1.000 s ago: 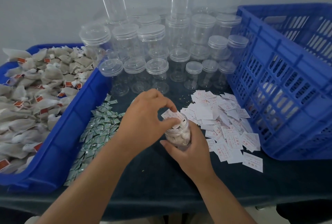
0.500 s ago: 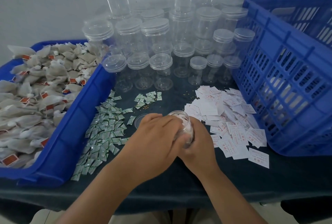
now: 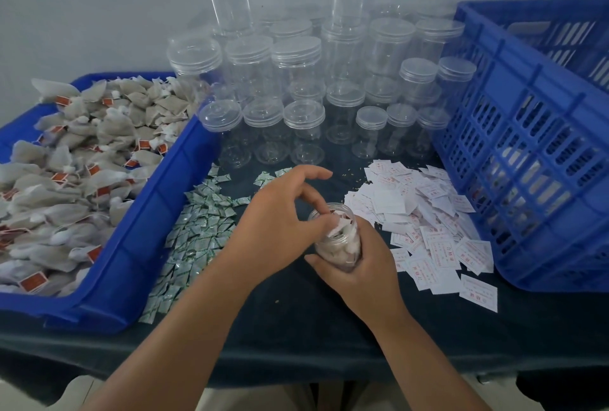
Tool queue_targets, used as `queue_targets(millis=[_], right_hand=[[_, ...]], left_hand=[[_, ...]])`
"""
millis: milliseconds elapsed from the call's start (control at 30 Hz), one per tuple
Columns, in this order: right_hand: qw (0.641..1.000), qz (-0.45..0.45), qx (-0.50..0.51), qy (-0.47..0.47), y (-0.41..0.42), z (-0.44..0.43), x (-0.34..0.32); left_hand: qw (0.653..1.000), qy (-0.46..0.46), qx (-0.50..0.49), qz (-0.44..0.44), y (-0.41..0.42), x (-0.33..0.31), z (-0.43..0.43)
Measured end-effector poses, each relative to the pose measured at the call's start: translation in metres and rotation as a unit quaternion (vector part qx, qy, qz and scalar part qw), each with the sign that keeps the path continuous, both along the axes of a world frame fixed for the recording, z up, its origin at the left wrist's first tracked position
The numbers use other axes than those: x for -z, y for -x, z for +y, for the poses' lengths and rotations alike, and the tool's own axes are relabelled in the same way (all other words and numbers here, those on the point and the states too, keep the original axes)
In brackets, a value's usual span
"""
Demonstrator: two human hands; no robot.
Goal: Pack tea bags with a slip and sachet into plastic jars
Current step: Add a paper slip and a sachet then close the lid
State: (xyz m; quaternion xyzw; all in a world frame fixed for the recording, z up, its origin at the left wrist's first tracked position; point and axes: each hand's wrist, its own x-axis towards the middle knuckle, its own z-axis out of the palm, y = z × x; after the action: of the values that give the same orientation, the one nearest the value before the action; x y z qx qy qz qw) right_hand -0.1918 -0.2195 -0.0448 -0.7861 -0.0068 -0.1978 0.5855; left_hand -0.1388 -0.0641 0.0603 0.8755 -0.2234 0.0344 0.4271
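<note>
Jar (image 3: 337, 237), part filled with tea bags (image 3: 331, 250), is held tilted over the table (image 3: 296, 328), between the sachets (image 3: 194, 232) and the loose slips (image 3: 428, 212). Right hand (image 3: 362, 273) wraps round its lower side. Left hand (image 3: 280, 222) bends over the jar mouth, fingertips pinching a slip (image 3: 342, 225) half inside, forefinger sticking out free.

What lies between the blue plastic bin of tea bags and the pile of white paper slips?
Head view: small green-and-white sachets, then the left hand at a clear plastic jar the right hand grips.
</note>
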Motion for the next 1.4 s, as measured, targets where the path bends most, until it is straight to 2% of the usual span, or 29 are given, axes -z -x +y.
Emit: queue_targets(millis=[100, 133, 167, 200, 267, 300, 433, 600, 700, 933, 1067, 1133, 1267, 1400], right_hand=[[1.000, -0.009, 0.014, 0.000, 0.001, 0.002, -0.002], [1.000, -0.011, 0.015, -0.001, 0.000, 0.002, -0.001], [1.000, -0.012, 0.013, -0.003, 0.000, 0.002, -0.001], [1.000, -0.013, 0.011, -0.007, 0.000, 0.001, -0.001], [1.000, -0.015, 0.007, -0.012, 0.000, 0.000, 0.000], [1.000, -0.016, 0.006, -0.010, -0.001, 0.000, -0.001], [1.000, -0.012, 0.001, -0.006, -0.002, 0.000, 0.000], [1.000, -0.005, -0.006, 0.011, -0.003, 0.000, 0.000], [0.999, 0.007, -0.033, 0.018, -0.004, -0.001, 0.002], [0.997, 0.018, -0.050, 0.054, -0.007, 0.000, 0.008], [0.998, 0.024, -0.052, 0.040, -0.007, -0.001, 0.009], [0.997, 0.024, -0.061, 0.039, -0.007, -0.001, 0.008], [0.996, 0.028, -0.072, 0.054, -0.004, 0.000, 0.007], [0.989, 0.017, -0.069, 0.127, -0.005, 0.002, 0.005]], left_hand=[[0.993, 0.086, -0.083, -0.011, -0.010, 0.008, 0.008], [0.991, 0.077, -0.113, -0.010, -0.014, 0.013, 0.015], [0.991, 0.020, -0.134, -0.005, -0.020, 0.021, 0.025], [0.987, -0.075, -0.141, 0.009, -0.024, 0.031, 0.035], [0.955, -0.264, -0.128, 0.044, -0.027, 0.053, 0.050], [0.946, -0.297, -0.122, 0.052, -0.026, 0.063, 0.053], [0.959, -0.240, -0.147, 0.019, -0.025, 0.081, 0.053], [0.967, -0.183, -0.152, 0.092, -0.034, 0.077, 0.050], [0.981, -0.099, -0.150, 0.077, -0.029, 0.063, 0.047], [0.996, -0.074, 0.030, -0.035, -0.004, 0.032, 0.041], [0.993, -0.030, 0.105, 0.038, 0.005, 0.026, 0.045], [0.992, -0.010, 0.113, 0.050, 0.008, 0.026, 0.043], [0.996, -0.059, 0.043, 0.060, 0.004, 0.021, 0.031], [0.987, -0.114, 0.057, 0.096, 0.010, 0.026, 0.013]])
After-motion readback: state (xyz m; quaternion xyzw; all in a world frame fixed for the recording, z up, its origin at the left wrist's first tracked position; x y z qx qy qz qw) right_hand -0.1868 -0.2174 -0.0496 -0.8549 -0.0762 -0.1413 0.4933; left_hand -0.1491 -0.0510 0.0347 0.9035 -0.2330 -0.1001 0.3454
